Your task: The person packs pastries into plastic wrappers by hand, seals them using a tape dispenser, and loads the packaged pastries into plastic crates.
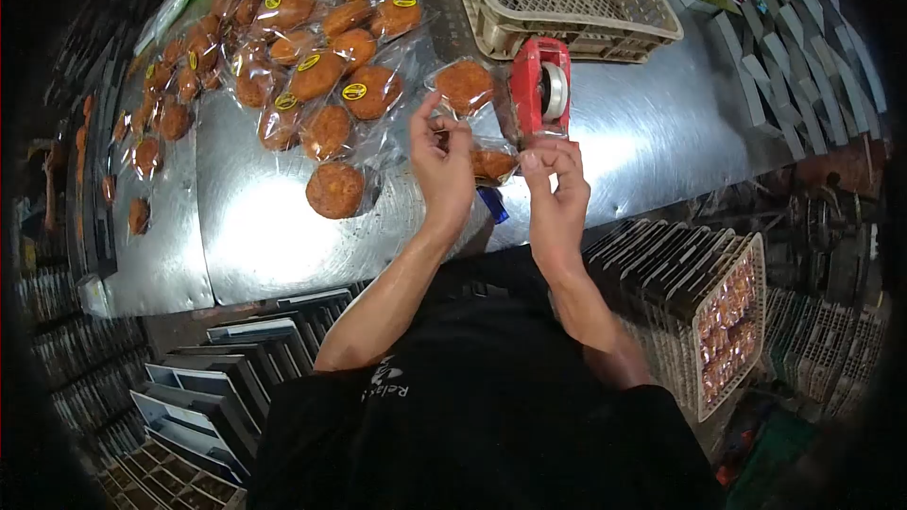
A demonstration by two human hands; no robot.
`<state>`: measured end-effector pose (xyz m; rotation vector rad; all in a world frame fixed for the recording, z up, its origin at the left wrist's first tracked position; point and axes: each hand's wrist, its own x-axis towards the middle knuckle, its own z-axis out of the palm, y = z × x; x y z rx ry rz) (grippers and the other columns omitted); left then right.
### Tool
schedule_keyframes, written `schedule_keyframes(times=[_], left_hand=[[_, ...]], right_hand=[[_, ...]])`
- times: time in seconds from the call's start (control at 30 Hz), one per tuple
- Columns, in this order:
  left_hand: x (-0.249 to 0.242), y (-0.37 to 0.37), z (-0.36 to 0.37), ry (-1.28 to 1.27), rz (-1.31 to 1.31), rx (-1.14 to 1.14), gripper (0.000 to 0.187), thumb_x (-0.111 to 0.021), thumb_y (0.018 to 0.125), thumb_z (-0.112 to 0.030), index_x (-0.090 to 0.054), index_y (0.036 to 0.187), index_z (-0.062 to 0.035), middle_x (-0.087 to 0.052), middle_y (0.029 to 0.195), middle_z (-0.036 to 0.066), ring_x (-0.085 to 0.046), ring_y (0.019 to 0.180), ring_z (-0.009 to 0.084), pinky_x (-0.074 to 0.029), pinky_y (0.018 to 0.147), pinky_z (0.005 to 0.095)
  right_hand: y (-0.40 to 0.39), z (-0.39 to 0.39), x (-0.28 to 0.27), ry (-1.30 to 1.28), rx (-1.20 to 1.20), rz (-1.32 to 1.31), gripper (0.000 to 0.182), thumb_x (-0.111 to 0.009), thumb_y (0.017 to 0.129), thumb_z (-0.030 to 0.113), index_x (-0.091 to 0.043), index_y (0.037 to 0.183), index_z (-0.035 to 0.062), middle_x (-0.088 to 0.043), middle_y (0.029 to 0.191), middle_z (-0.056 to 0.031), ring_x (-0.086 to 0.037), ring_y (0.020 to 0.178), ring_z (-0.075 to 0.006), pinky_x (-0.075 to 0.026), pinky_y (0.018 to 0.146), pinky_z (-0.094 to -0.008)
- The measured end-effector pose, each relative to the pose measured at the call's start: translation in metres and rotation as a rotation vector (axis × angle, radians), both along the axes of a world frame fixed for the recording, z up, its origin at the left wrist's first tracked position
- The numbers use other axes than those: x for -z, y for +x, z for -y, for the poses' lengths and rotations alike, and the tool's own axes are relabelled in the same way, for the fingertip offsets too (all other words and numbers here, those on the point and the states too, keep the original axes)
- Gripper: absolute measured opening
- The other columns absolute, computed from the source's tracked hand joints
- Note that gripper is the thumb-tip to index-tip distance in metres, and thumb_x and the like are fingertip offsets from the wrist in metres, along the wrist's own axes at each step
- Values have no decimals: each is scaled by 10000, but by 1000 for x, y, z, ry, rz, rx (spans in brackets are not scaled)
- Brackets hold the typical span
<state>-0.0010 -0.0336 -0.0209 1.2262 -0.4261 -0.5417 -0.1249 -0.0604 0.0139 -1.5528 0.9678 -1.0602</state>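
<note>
A brown bun in a clear plastic bag (pixel 492 164) lies between my hands near the table's front edge. My right hand (pixel 556 191) pinches the right end of this bag, just below a red tape dispenser (pixel 525 85) with a roll of tape in it. On the bag's left side is my left hand (pixel 444 168), its fingers curled; whatever they grip is hidden. Just beyond my left fingertips rests another bagged bun (pixel 464 86). To the left, several bagged buns (pixel 316 76) are piled, many with round yellow labels. A blue object (pixel 493 205) shows below the bag between my hands.
The metal table (pixel 265 246) reaches across in front of me. A beige plastic crate (pixel 576 26) stands behind the dispenser. Stacked crates (pixel 727 331) stand at the lower right, and grey trays (pixel 203 397) at the lower left. More grey slats (pixel 803 61) are at the right.
</note>
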Motion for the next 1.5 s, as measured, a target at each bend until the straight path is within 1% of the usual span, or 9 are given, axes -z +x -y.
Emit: schedule_keyframes(times=[0.43, 0.6, 0.9, 1.1, 1.17, 1.23, 1.3, 1.37, 1.5], left_hand=[[14, -79, 27, 35, -137, 297, 322, -531, 824, 71, -446, 1127, -1, -508, 865, 41, -510, 782, 110, -447, 719, 256], [18, -93, -3, 131, 137, 302, 302, -541, 842, 72, -444, 1109, -27, -467, 845, 26, -485, 733, 111, -425, 663, 245], [32, -89, 3, 228, 221, 237, 256, -566, 838, 37, -444, 1049, -45, -470, 817, 18, -470, 698, 87, -410, 594, 242], [14, -26, -19, -56, -58, 181, 259, -569, 821, 53, -464, 1034, -49, -491, 896, 28, -500, 821, 100, -435, 739, 247], [-2, 5, -33, -26, -158, -126, 292, -609, 863, -34, -502, 1135, -40, -562, 1010, 65, -553, 958, 138, -452, 846, 286], [-23, 33, -79, -283, -855, 132, 397, -630, 880, -104, -495, 1247, -33, -581, 1159, 98, -551, 1122, 198, -437, 975, 358], [-28, 41, -108, -304, -846, 105, 455, -634, 861, -93, -475, 1279, -6, -572, 1210, 127, -562, 1151, 254, -455, 998, 433], [-23, 53, -130, -86, -497, -35, 454, -624, 857, -72, -462, 1270, 26, -564, 1203, 146, -587, 1098, 269, -477, 978, 458], [-18, 72, -131, 105, -251, -106, 500, -589, 828, 5, -425, 1299, 43, -584, 1097, 123, -608, 976, 200, -504, 869, 353]], right_hand=[[-65, 11, 11, -442, 88, -321, 156, -697, 803, 3, -667, 954, 31, -529, 1065, -115, -552, 930, -199, -471, 723, -292], [-78, 42, 11, 520, -128, -223, 250, -623, 935, 195, -606, 1043, -31, -583, 796, -19, -510, 713, -65, -430, 649, -235], [-69, 65, 68, 615, -301, -462, 210, -571, 921, 130, -683, 923, -48, -654, 844, -46, -559, 759, -100, -456, 684, -255], [-38, 22, 24, 1288, -497, 101, 153, -510, 946, 163, -555, 1037, 48, -580, 1071, -83, -619, 825, -175, -594, 642, -413], [-7, 8, 19, 1011, -431, 104, 146, -505, 939, 125, -563, 1049, 48, -560, 1086, -76, -558, 891, -159, -582, 681, -391], [28, 12, 27, 648, -622, 13, 223, -550, 898, 108, -568, 1113, 50, -564, 1079, -79, -552, 898, -148, -535, 766, -361], [66, 40, 31, 157, -777, -351, 327, -615, 867, 191, -583, 1157, 45, -577, 1167, -87, -556, 1067, -245, -463, 886, -341], [111, 68, 48, -758, -322, -696, 444, -699, 801, 239, -574, 1198, 86, -510, 1258, -171, -486, 1148, -296, -490, 864, -382], [160, 113, 53, -693, -406, -1084, 482, -742, 740, 263, -582, 1150, 66, -483, 1253, -201, -435, 1200, -393, -450, 948, -476]])
